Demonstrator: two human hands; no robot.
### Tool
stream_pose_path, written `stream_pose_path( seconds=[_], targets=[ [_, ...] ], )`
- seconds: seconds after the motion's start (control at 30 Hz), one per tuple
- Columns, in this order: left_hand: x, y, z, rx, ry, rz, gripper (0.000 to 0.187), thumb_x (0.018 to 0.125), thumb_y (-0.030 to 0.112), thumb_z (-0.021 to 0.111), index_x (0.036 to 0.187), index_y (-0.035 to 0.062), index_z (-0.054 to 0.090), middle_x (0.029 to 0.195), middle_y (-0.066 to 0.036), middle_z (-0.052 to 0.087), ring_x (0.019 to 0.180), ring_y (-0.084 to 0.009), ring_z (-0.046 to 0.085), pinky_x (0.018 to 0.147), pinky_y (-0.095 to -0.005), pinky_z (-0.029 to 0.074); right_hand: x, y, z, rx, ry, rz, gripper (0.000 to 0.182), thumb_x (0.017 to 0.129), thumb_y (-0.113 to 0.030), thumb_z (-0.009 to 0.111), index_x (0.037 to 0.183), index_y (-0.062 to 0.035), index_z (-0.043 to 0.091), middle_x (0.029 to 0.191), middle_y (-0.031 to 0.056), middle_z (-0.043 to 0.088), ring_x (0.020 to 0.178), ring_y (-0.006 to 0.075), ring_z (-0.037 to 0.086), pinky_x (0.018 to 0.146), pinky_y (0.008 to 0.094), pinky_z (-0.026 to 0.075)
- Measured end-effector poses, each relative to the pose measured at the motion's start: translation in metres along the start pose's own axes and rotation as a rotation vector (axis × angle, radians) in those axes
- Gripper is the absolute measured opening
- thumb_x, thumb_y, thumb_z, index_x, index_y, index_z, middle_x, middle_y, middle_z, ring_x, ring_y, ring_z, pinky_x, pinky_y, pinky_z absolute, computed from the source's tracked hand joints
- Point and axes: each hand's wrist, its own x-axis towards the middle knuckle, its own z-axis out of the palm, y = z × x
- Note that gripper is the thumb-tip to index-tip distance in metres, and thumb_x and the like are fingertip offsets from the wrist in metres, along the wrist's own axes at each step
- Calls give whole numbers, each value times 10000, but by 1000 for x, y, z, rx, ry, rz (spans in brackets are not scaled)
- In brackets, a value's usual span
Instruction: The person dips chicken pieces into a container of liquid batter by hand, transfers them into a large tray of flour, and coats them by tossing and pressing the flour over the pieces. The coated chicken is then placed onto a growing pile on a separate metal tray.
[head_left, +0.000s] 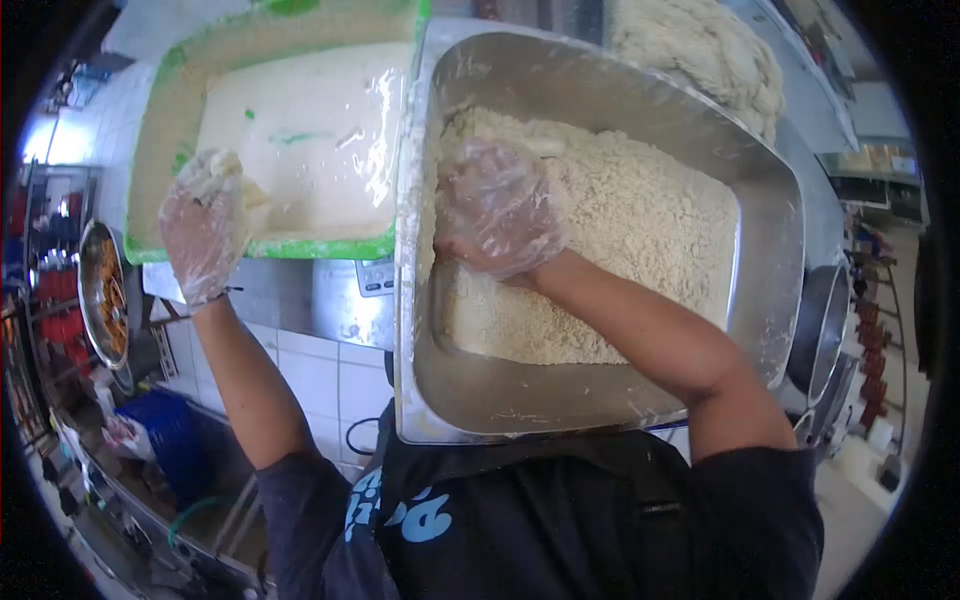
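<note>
My left hand [205, 228], in a clear plastic glove, is over the left front corner of a green-rimmed tub [330, 247] of pale liquid batter [310, 125]. Its fingers are curled together, with batter on them; what they hold, if anything, is hidden. My right hand [502, 208], gloved the same way, is inside a deep steel pan [520, 385], low against its left wall. Crumbly flour [640, 230] lies under and around that hand, and its fingertips are out of sight. A smooth pale piece [545, 147] lies in the flour just beyond the knuckles.
A heap of pale dough-like material [700, 50] sits behind the steel pan. Part of a digital scale [376, 277] shows beneath the tub's front edge. At the far left is a round metal pan [103, 295] of orange-brown food, with a blue crate [165, 440] lower down.
</note>
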Motion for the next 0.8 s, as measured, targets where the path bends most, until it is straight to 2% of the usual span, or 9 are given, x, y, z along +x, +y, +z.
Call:
stream_pose_path(
  seconds=[0.07,0.13,0.33,0.4,0.47,0.57,0.63,0.73,0.8],
  targets=[
    [5,-12,-1,313,44,242,208,734,153,545,920,70,585,931,-74,583,867,-201,548,782,-284,411,4,3,-17,120,104,41,611,796,-361,422,1285,-93,172,1271,181,246,1191,269,195,978,380,134],
    [2,-7,-3,275,101,263,208,731,152,545,918,68,582,905,-74,588,833,-199,555,753,-279,418,-9,8,-43,373,316,15,616,802,-357,418,1290,-93,150,1246,189,300,1164,274,264,965,384,175],
    [1,-2,3,222,74,154,207,729,166,550,905,61,580,856,-79,591,779,-190,562,701,-283,425,-80,33,-62,532,-722,194,550,813,-441,374,1171,-25,385,990,191,533,896,276,524,803,353,385],
    [1,0,3,214,58,128,206,729,171,550,901,61,580,848,-82,591,770,-187,564,693,-286,427,-52,-2,-80,616,-1153,460,714,784,-594,226,1240,-49,292,1015,175,510,983,237,475,916,351,303],
    [1,10,-1,104,35,31,203,732,176,546,895,61,579,838,-84,591,760,-187,565,686,-289,428,-26,-29,-76,844,-1464,589,769,766,-625,212,1276,-51,180,1199,184,376,1127,253,355,912,379,303],
    [0,17,-3,97,35,16,197,734,185,545,888,67,580,844,-77,590,765,-192,563,690,-286,426,-29,-49,-27,1234,-1023,616,780,753,-626,263,1274,-58,152,1265,203,263,1169,284,275,919,435,278],
    [2,14,-3,122,46,82,193,736,188,544,885,71,580,849,-72,588,768,-195,561,692,-285,425,-12,-50,-22,1237,-953,932,709,774,-581,316,1245,-55,261,1217,213,334,1124,282,341,903,461,285],
    [2,11,-2,133,70,104,189,735,184,542,884,74,580,862,-65,584,774,-197,558,697,-283,423,-16,-18,-42,2059,-581,1108,703,776,-515,404,1276,-71,187,1280,201,237,1203,304,186,924,515,215],
    [0,9,-1,136,70,98,187,734,179,541,884,74,579,871,-63,582,778,-198,557,701,-283,422,3,2,-96,1622,-383,1394,682,747,-443,500,1262,-87,229,1265,226,245,1178,328,246,916,470,276]
  ],
)
